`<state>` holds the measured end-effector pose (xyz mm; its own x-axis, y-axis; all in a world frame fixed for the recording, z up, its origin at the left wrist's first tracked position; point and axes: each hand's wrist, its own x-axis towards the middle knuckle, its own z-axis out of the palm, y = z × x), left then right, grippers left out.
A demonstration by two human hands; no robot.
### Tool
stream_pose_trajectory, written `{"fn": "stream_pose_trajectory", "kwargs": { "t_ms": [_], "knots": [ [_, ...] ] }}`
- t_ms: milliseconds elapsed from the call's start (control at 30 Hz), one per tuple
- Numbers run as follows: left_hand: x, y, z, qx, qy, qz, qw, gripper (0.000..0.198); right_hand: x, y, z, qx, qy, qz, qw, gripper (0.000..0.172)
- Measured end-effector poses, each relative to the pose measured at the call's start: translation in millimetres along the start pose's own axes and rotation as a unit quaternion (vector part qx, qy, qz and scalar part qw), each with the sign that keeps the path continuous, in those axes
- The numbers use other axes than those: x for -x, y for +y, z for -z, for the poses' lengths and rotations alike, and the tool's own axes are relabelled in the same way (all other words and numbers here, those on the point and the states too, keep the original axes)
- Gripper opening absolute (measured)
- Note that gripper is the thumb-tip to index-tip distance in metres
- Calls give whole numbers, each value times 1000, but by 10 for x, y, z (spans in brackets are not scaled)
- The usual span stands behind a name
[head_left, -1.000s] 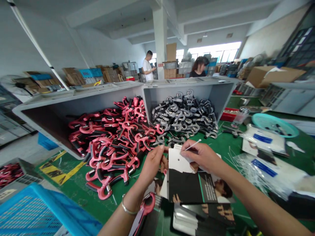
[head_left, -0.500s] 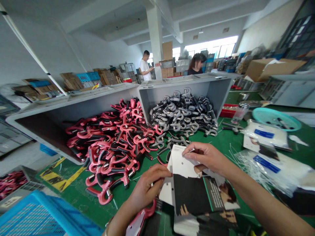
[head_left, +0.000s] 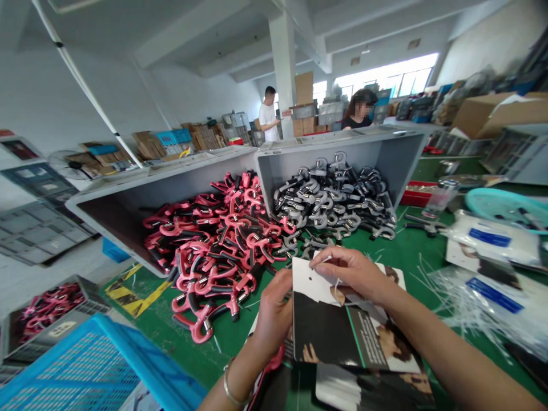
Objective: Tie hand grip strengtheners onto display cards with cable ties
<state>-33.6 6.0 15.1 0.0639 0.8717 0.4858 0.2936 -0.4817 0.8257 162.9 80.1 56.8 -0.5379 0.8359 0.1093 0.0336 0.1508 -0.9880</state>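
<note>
My left hand [head_left: 273, 311] grips the left edge of a printed backing card [head_left: 338, 337], black and white with a white top and a small hole. My right hand [head_left: 351, 271] rests on the card's top and pinches a thin white plastic tie [head_left: 335, 285] against it. A pink hand gripper [head_left: 268, 371] peeks out under my left wrist, mostly hidden. More printed cards [head_left: 363, 391] lie stacked beneath on the green table [head_left: 231, 342].
A pile of pink hand grippers [head_left: 214, 240] spills from a tipped grey bin [head_left: 128, 194]; grey ones [head_left: 334, 200] fill a second bin. A blue crate [head_left: 85, 371] sits front left. White ties [head_left: 454, 291], bags [head_left: 492, 240] and a teal dish [head_left: 509, 205] lie right. Two people stand far behind.
My left hand rose from the table back to the card's left edge. My right hand stayed on the card's top with the tie, now bent down over the card. The camera view shifted.
</note>
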Motion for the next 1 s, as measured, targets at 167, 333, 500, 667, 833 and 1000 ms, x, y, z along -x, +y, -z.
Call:
{"fn": "stream_pose_trajectory", "kwargs": {
  "t_ms": [167, 333, 500, 667, 833, 1000],
  "knots": [
    [-22, 23, -54, 71, 27, 103, 992, 23, 21, 81, -51, 89, -11, 58, 994, 20],
    [14, -37, -47, 117, 30, 164, 979, 21, 31, 103, -53, 152, -15, 98, 983, 14],
    [11, -87, -55, 138, 28, 148, 979, 18, 35, 105, -34, 161, -20, 95, 982, 14],
    [22, -131, -6, 159, 28, 128, 978, 15, 62, 109, -40, 164, -27, 76, 983, 14],
    [64, -114, 24, 170, 28, 133, 976, 11, 82, 125, -66, 146, -31, 55, 987, 14],
    [52, -64, -36, 214, 28, 194, 957, 17, 77, 151, -79, 163, -32, 77, 983, 12]
  ]
}}
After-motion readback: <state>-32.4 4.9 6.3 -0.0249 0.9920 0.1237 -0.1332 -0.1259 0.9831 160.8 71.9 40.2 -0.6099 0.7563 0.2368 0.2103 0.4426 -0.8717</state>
